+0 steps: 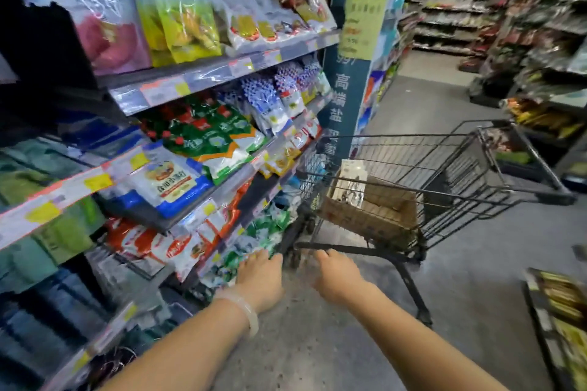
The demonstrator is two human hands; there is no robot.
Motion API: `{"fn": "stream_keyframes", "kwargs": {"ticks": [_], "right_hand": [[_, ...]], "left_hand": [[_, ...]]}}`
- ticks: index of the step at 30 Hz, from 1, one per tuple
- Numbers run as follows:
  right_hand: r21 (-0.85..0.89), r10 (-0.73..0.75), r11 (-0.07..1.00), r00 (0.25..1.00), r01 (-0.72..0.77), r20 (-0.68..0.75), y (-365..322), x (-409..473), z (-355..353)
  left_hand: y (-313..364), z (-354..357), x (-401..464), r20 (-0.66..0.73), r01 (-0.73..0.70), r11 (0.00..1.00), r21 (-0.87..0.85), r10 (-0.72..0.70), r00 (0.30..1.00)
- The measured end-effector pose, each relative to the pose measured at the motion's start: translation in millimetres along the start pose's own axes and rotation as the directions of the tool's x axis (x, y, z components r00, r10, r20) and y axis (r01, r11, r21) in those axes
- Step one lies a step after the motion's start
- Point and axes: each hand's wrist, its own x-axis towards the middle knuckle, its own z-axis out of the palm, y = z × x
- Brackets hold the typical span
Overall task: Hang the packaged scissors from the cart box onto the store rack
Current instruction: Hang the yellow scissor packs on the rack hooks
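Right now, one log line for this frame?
phase: pushing cart | left hand: on cart handle | right hand: on handle | cardboard box: in cart, packaged scissors upright inside | hung: none seen

scissors packs (351, 182) standing upright in the left end of the box (371, 216), white card backs, pretty blurry; box is brown cardboard, open top, sitting inside the wire cart (444, 168)
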Motion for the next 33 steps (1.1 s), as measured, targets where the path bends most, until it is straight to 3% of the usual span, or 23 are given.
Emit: {"fn": "stream_keyframes", "kwargs": {"ticks": [12, 16, 26, 33], "right_hand": [[0.075, 0.252, 0.964, 0.966, -0.256, 0.060, 111.0, 163.5, -53.5], [0.108, 0.287, 0.953, 0.958, -0.284, -0.012, 139.9, 233.9, -89.6], [0.203, 0.336, 0.918, 0.940, -0.339, 0.053, 203.2, 359.1, -116.1], [0.250, 0.279, 0.912, 0.939, -0.324, 0.201, 273.9, 468.0, -93.0]], "left_hand": [[70.0, -46.4, 231.5, 0.102, -0.196, 0.980, 0.039, 0.191, 0.976], [77.7, -80.9, 311.5, 0.102, -0.235, 0.972, 0.030, 0.231, 0.968], [103.3, -98.7, 451.9, 0.176, -0.222, 0.973, 0.066, 0.208, 0.962], [132.6, -73.6, 557.4, 0.281, -0.148, 0.987, 0.056, 0.127, 0.951]]}}
